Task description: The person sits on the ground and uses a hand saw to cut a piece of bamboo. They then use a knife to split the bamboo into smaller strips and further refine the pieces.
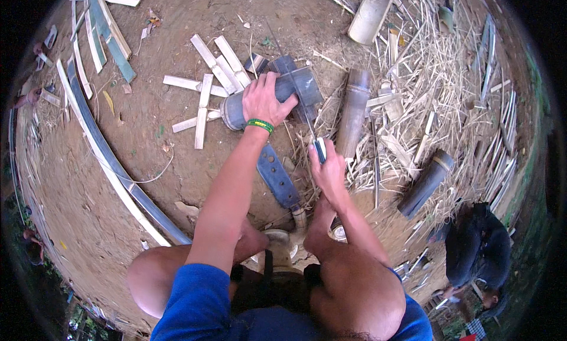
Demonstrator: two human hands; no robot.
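Observation:
My left hand (266,101) is wrapped over a thick grey bamboo section (234,111), pressing it from above. A green and yellow band circles that wrist. My right hand (329,166) grips the handle of a handsaw (319,149). Its thin blade runs up and away across the bamboo's right end, next to a dark flat piece (308,87) whose kind I cannot make out. Between my forearms lies a broad dark blade with several holes (277,178), its handle toward my feet. Split bamboo strips (204,113) are scattered left of the section.
Right of the saw lie a brown bamboo tube (354,113) and a shorter dark one (426,184), among pale shavings (407,69). Long bamboo strips (112,163) curve along the left. A person in dark clothes (478,246) is at the lower right.

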